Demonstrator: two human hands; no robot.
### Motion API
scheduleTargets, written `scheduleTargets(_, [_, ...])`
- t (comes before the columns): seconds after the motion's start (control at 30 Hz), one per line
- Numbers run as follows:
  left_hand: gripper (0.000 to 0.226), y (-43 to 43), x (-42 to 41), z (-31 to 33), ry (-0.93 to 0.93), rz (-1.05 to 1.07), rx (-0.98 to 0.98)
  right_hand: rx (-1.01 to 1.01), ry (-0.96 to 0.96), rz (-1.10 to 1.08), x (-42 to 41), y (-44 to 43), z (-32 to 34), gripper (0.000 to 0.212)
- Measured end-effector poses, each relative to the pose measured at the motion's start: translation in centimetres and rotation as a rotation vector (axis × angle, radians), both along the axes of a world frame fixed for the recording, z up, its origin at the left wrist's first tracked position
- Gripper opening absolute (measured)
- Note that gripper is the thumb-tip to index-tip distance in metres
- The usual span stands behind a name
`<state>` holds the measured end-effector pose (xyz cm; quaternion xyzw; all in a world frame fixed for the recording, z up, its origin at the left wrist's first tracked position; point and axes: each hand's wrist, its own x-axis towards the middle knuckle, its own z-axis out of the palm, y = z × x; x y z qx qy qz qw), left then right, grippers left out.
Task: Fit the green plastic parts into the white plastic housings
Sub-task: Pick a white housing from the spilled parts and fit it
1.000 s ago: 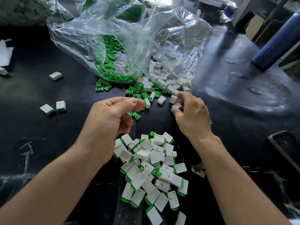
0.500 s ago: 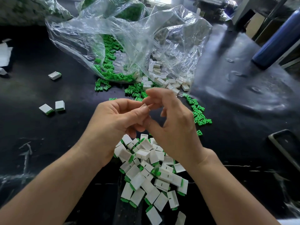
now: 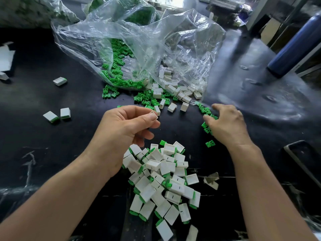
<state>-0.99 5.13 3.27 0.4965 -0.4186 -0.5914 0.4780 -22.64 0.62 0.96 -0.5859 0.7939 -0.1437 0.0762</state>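
My left hand (image 3: 125,129) pinches a white housing (image 3: 153,113) between thumb and forefinger, above the black table. My right hand (image 3: 227,124) lies to the right with its fingers spread, and its fingertips touch a row of loose green parts (image 3: 206,111). I see nothing gripped in it. One green part (image 3: 210,143) lies alone by its wrist. More green parts (image 3: 147,100) and empty white housings (image 3: 173,94) spill from the bag mouth. Below my hands sits a pile of fitted white-and-green pieces (image 3: 165,180).
A crumpled clear plastic bag (image 3: 139,49) holds green and white parts at the back. Stray fitted pieces (image 3: 56,115) lie at the left. A blue bottle (image 3: 295,44) stands at the far right, and a dark frame (image 3: 304,159) lies by the right edge.
My hands had met in the middle and the white housing passed to my left hand. My right hand has since moved right and down onto the green parts.
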Motion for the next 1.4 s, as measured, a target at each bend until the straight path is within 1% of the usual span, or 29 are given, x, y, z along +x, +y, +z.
scheduleTargets(0.07, [0.005, 0.0, 0.0, 0.1, 0.002, -0.003, 0.002, 0.026, 0.005, 0.029, 0.3, 0.0, -0.2, 0.036])
scheduleTargets(0.2, [0.006, 0.0, 0.0, 0.1, -0.003, -0.002, 0.005, -0.018, -0.035, 0.063, 1.1, 0.0, -0.1, 0.020])
scheduleTargets(0.37, [0.004, -0.1, -0.1, -0.1, -0.013, -0.010, 0.010, -0.063, -0.151, 0.070, 1.3, 0.2, 0.0, 0.020])
scheduleTargets(0.63, [0.004, -0.1, 0.0, -0.2, -0.017, -0.011, 0.012, -0.072, -0.171, 0.068, 0.9, 0.2, 0.0, 0.016])
scheduleTargets(0.7, [0.004, -0.1, 0.0, -0.1, -0.017, -0.010, 0.011, -0.118, -0.202, 0.076, 1.0, 0.3, 0.0, 0.016])
scheduleTargets(0.8, [0.004, 0.0, 0.0, -0.1, -0.011, -0.008, 0.009, -0.307, -0.346, 0.072, 1.2, 0.4, 0.5, 0.017])
scheduleTargets(0.87, [0.005, -0.1, 0.0, -0.1, -0.005, -0.010, 0.007, -0.351, -0.561, 0.062, 1.4, 0.6, 0.8, 0.022])
scheduleTargets(0.93, [0.007, -0.1, -0.1, -0.1, 0.001, -0.012, 0.005, -0.295, -0.796, 0.062, 1.9, 0.8, 1.1, 0.028])
scheduleTargets(1.1, [0.011, -0.1, -0.1, -0.2, 0.002, -0.024, 0.011, -0.151, -1.087, 0.148, 3.5, 1.6, 1.6, 0.031])
scheduleTargets(1.17, [0.012, -0.1, 0.0, -0.2, -0.002, -0.025, 0.016, -0.118, -1.131, 0.176, 4.0, 1.9, 1.9, 0.029])
scheduleTargets(1.27, [0.009, -0.1, 0.0, -0.2, -0.014, -0.036, 0.015, -0.084, -1.135, 0.221, 4.7, 2.4, 2.2, 0.021])
scheduleTargets(1.4, [0.008, 0.0, 0.0, -0.3, -0.023, -0.052, -0.007, -0.046, -1.194, 0.274, 5.3, 3.1, 2.8, 0.015])
